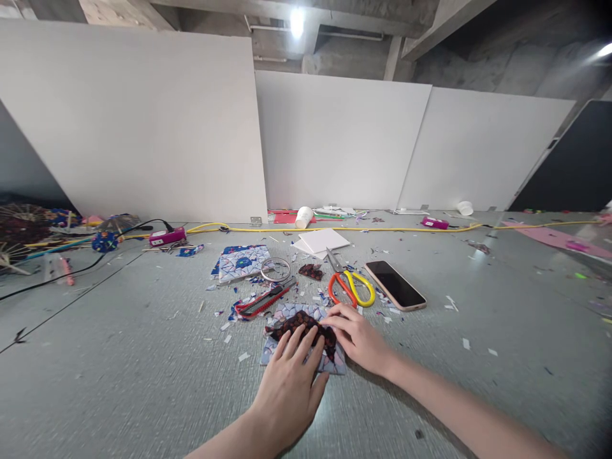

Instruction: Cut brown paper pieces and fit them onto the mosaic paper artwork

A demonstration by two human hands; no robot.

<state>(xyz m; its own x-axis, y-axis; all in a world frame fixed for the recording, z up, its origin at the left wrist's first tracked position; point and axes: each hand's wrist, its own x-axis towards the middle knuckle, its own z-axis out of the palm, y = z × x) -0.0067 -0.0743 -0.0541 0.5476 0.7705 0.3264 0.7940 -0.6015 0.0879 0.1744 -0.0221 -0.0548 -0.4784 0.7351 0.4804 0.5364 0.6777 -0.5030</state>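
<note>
A dark, red-brown patterned piece of cloth [302, 320] lies rumpled on a square board covered in pale blue patterned material [268, 357]. My left hand [289, 379] lies over the front of the cloth with its fingers stretched out, pressing it down. At the cloth's right edge, the bent fingers of my right hand [358, 338] are pinched together on it; the exact grip is partly hidden. Just behind the board lie a red utility knife [266, 301], a roll of tape [276, 270], a smaller dark cloth scrap [310, 272] and scissors with red and yellow handles [351, 288].
A phone [396, 285] lies right of the scissors. Farther back are blue-and-white patterned squares [245, 263], white boards [325, 240] and a tipped paper cup [304, 217]. A yellow cable [382, 229] crosses before white panels [342, 140]. Small scraps litter the surface.
</note>
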